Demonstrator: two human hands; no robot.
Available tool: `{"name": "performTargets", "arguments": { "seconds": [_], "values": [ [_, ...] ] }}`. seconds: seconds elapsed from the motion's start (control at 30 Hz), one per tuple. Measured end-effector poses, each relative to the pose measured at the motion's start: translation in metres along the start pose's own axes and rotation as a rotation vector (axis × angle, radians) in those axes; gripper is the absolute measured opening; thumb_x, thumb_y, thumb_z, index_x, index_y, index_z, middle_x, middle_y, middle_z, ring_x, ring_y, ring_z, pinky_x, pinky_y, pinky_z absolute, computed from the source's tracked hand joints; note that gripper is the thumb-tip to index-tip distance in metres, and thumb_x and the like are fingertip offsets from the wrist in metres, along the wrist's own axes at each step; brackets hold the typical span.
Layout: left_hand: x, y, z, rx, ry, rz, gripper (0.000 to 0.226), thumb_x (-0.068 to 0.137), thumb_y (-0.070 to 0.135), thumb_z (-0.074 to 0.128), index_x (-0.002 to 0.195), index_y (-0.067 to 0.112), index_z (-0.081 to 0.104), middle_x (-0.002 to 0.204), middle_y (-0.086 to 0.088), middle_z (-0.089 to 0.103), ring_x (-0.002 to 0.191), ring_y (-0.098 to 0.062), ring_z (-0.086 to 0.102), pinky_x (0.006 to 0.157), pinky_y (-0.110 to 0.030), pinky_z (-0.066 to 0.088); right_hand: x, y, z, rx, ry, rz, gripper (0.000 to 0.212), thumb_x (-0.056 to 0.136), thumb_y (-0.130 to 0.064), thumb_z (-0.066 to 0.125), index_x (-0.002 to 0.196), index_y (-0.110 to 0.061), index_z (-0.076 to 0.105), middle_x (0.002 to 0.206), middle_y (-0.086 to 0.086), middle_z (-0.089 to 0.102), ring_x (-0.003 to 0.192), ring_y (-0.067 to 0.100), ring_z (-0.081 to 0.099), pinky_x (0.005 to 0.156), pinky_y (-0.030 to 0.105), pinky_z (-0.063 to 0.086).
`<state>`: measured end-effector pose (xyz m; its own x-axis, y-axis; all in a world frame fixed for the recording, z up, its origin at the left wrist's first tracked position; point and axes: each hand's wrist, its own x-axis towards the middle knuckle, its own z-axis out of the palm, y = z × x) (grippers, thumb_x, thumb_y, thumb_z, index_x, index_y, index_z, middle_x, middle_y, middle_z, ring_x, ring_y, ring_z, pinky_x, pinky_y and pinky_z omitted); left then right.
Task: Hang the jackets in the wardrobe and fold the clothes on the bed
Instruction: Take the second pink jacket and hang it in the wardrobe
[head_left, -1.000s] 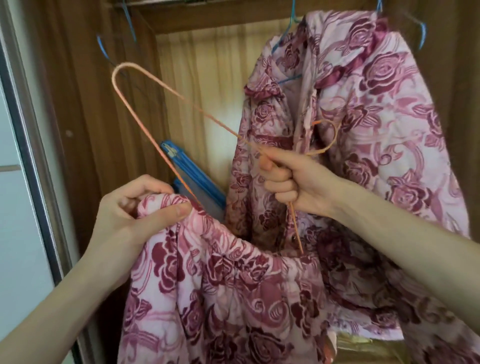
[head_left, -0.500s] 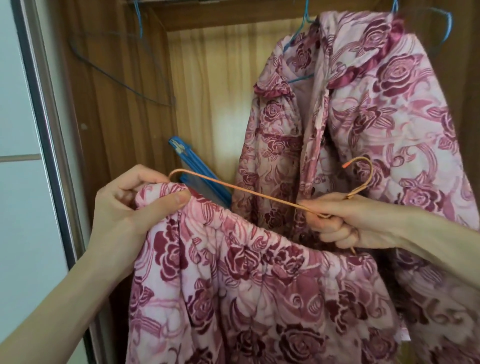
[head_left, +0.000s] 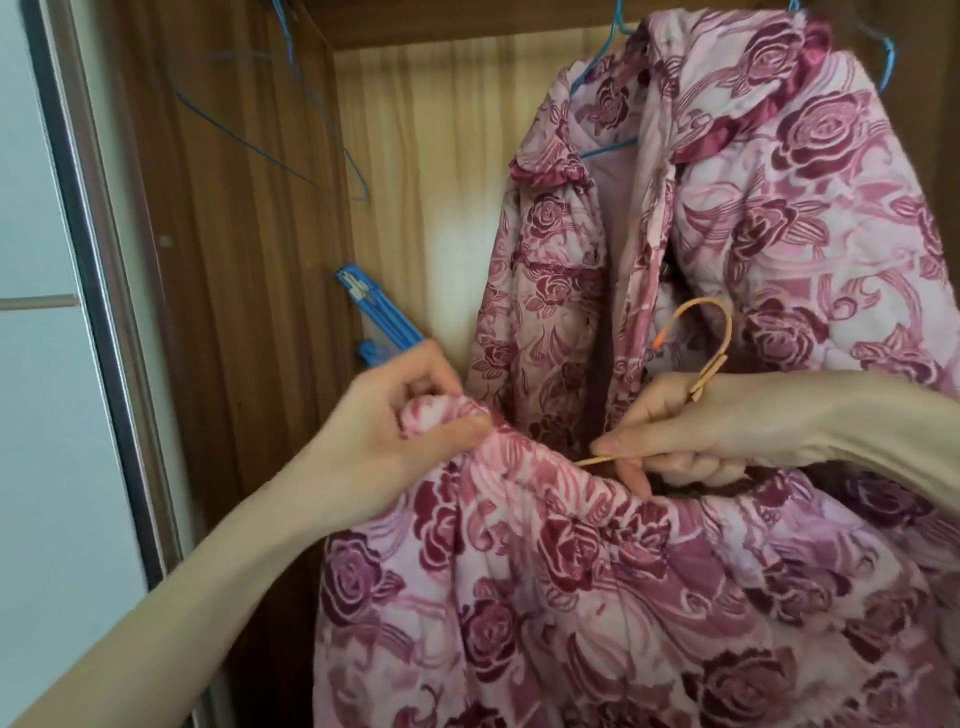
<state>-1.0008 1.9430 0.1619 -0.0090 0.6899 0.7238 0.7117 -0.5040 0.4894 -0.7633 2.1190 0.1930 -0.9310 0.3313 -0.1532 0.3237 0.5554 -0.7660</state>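
- The held jacket (head_left: 597, 597) is quilted, pink, patterned with dark red roses; it fills the lower middle of the view, in front of the open wardrobe (head_left: 249, 322).
- The left hand (head_left: 395, 441) grips a bunched corner of its top edge, thumb pressed over the fabric.
- The right hand (head_left: 691, 431) pinches a thin orange wire hanger (head_left: 719, 332), whose curved hook stands above the knuckles while one arm slips under the jacket's edge.
- A second rose jacket (head_left: 779, 208) hangs behind on a blue hanger (head_left: 608, 148).
- The wardrobe has dark wood-grain sides and a paler, lit back panel (head_left: 431, 208).
- An empty blue wire hanger (head_left: 280, 150) hangs at the left; a blue plastic piece (head_left: 379, 322) leans in the corner.
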Motion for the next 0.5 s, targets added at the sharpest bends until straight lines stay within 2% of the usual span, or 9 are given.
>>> {"name": "performTargets", "arguments": {
  "seconds": [0.07,0.1,0.13,0.2,0.27,0.33,0.4,0.5],
  "values": [
    [0.007,0.003,0.006,0.027,-0.243,-0.063,0.023,0.095,0.022,0.074,0.091,0.009,0.056,0.080,-0.015,0.058,0.072,-0.016,0.050,0.065,-0.040,0.041,0.002,-0.005,0.002,-0.057,0.006,-0.014,0.040,0.106,-0.032,0.056,0.075,-0.012,0.070,0.061,0.011,0.051,0.042,0.012,0.046,0.042,0.023,0.039],
    [0.008,0.006,0.009,0.032,-0.341,-0.077,0.023,0.097,0.022,0.072,0.092,0.008,0.055,0.080,-0.011,0.058,0.072,-0.013,0.049,0.066,-0.037,0.041,0.003,-0.008,0.003,-0.095,0.003,-0.020,0.037,0.106,-0.030,0.057,0.076,-0.013,0.072,0.064,0.011,0.055,0.046,0.013,0.050,0.045,0.023,0.042],
    [0.010,0.008,0.015,0.049,-0.410,-0.075,0.023,0.098,0.023,0.071,0.092,0.009,0.054,0.078,-0.006,0.057,0.072,-0.010,0.048,0.066,-0.034,0.041,0.003,-0.009,0.004,-0.113,-0.006,-0.025,0.035,0.105,-0.028,0.057,0.077,-0.014,0.074,0.067,0.011,0.058,0.049,0.014,0.052,0.047,0.023,0.044],
    [0.011,0.014,0.026,0.076,-0.455,-0.058,0.029,0.098,0.029,0.071,0.087,0.009,0.053,0.073,-0.001,0.054,0.070,-0.008,0.046,0.062,-0.036,0.040,0.001,-0.011,0.003,-0.131,-0.012,-0.004,0.031,0.104,-0.026,0.059,0.079,-0.015,0.075,0.067,0.009,0.060,0.051,0.016,0.053,0.048,0.024,0.046],
    [0.011,0.018,0.031,0.048,-0.378,-0.055,0.039,0.096,0.035,0.071,0.075,0.007,0.052,0.064,0.004,0.048,0.061,-0.005,0.042,0.057,-0.028,0.033,-0.003,-0.010,-0.001,-0.162,-0.003,0.047,0.031,0.102,-0.032,0.061,0.079,-0.017,0.075,0.066,0.008,0.060,0.050,0.015,0.052,0.046,0.023,0.045],
    [0.012,0.018,0.026,0.040,-0.241,-0.027,0.045,0.095,0.033,0.069,0.064,0.008,0.048,0.058,0.009,0.041,0.056,-0.002,0.036,0.057,-0.019,0.030,-0.009,-0.005,-0.007,-0.144,-0.006,0.084,0.035,0.099,-0.037,0.062,0.077,-0.014,0.074,0.059,0.006,0.047,0.043,0.011,0.039,0.039,0.021,0.033],
    [0.012,0.016,0.015,0.061,-0.136,0.021,0.048,0.098,0.029,0.069,0.059,0.016,0.046,0.054,0.013,0.038,0.054,-0.002,0.034,0.056,-0.020,0.029,-0.016,0.000,-0.010,-0.139,-0.033,0.130,0.039,0.096,-0.041,0.063,0.075,-0.010,0.073,0.054,0.001,0.029,0.043,0.009,0.020,0.038,0.020,0.015],
    [0.014,0.013,0.006,0.138,-0.068,0.076,0.044,0.097,0.026,0.065,0.058,0.018,0.046,0.052,0.014,0.037,0.053,-0.001,0.031,0.055,-0.023,0.027,-0.019,0.007,-0.004,-0.209,-0.143,0.194,0.041,0.095,-0.044,0.064,0.071,-0.012,0.072,0.051,-0.003,0.024,0.044,0.009,0.017,0.040,0.021,0.013]
  ]
}}
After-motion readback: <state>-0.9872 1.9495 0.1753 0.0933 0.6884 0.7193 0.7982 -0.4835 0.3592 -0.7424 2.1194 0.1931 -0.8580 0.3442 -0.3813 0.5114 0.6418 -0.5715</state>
